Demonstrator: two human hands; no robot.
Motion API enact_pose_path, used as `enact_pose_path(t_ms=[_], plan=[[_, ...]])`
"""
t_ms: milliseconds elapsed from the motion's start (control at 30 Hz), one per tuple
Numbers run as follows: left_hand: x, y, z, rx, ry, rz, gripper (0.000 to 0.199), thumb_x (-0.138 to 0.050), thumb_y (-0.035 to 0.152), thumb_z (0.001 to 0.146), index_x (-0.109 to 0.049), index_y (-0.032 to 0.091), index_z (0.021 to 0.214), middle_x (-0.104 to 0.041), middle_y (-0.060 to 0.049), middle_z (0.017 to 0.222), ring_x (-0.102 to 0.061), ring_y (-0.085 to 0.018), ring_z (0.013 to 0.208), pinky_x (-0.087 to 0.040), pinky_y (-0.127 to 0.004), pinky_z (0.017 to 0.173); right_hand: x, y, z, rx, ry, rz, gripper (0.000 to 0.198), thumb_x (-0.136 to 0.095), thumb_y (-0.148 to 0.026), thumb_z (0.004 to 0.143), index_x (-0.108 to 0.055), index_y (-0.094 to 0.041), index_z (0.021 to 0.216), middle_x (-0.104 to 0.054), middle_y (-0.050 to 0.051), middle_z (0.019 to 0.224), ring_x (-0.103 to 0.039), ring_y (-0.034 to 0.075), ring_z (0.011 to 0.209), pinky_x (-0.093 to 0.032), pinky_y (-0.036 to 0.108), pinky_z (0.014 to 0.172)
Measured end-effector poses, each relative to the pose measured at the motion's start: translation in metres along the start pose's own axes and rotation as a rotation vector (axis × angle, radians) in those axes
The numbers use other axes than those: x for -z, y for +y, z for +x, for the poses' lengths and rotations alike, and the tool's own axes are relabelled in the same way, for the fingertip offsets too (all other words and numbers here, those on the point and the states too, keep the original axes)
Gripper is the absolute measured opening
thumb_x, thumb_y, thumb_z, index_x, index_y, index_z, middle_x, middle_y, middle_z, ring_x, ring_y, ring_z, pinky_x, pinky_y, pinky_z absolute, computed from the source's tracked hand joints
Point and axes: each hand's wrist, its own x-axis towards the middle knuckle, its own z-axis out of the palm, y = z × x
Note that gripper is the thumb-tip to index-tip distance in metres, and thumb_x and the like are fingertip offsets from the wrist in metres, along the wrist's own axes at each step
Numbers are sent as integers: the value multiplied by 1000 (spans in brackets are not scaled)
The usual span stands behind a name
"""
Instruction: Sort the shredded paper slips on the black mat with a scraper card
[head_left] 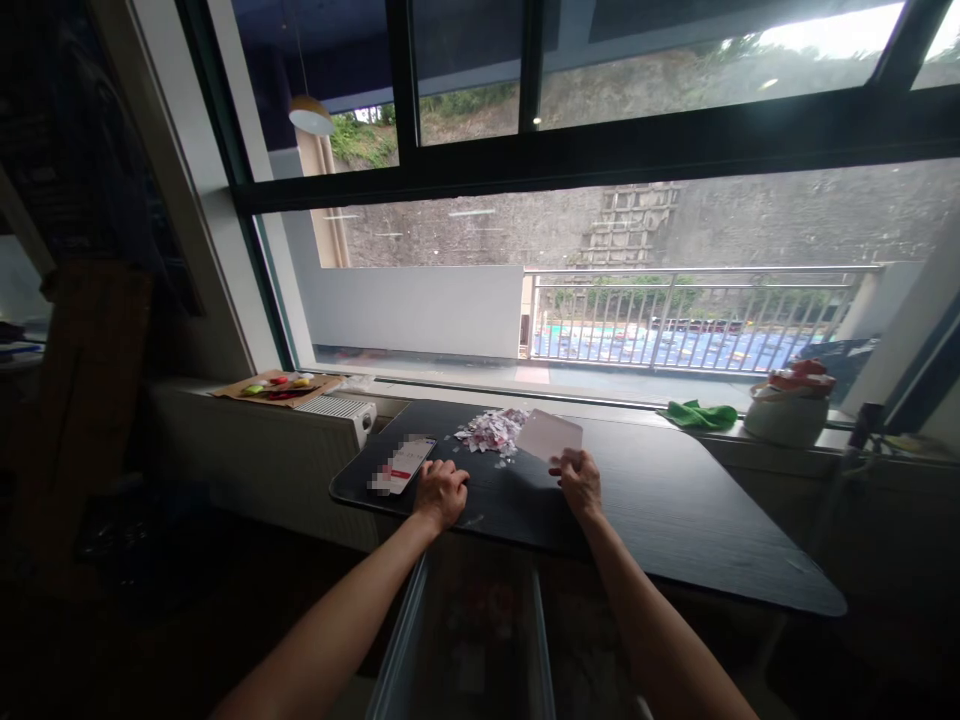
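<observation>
In my right hand (579, 484) is a thin, flat, pale card (551, 436), pinched at its near corner and raised over the dark table (637, 500). A heap of small torn paper scraps (493, 430), white with bits of red, lies just left of the card. My left hand (441, 492) rests at the table's near edge with its fingers curled down; whatever lies under them is hidden. Beside it, on the left, lies a phone (405, 466) with a lit white and red screen.
Below the table edge sits a clear plastic bin (541, 640), its contents dim. A green cloth (699, 415) and a pale bag or pot (787, 405) stand on the right sill. On the left, a brown board (281, 388) with colourful items lies above a radiator (337, 408).
</observation>
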Motion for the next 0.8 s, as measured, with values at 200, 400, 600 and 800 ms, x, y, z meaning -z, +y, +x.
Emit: enact_pose_path(t_ms=[200,400,600,800], plan=[[3,1,7,80,-63,-42,26,-46,17,79,-71,24,85,-66,-5,89,-55,-23,94,-30,-44,96,1,-5,-3,-14,-42,-37,23,-43,-33,76,-51,-21,93,-71,2,73,-69,20,64,-50,31,58],[2,4,7,95,-19,-62,24,-47,16,78,-69,23,82,-68,-5,87,-56,-22,92,-33,-40,92,4,-15,-8,-8,-78,-122,19,-44,-27,73,-54,-20,88,-70,0,66,-67,19,58,-49,33,66],[-2,4,1,72,56,-57,23,-48,16,77,-70,22,82,-66,-7,81,-56,-23,88,-35,-40,87,6,-14,-8,-19,-47,-57,17,-44,-28,72,-53,-21,85,-70,0,68,-67,18,57,-49,31,61],[-2,3,2,80,60,-73,24,-48,16,76,-71,22,82,-66,-7,80,-55,-23,86,-36,-40,84,9,-20,-11,-33,-77,-68,18,-47,-27,67,-57,-20,81,-69,1,65,-61,15,46,-49,29,56]])
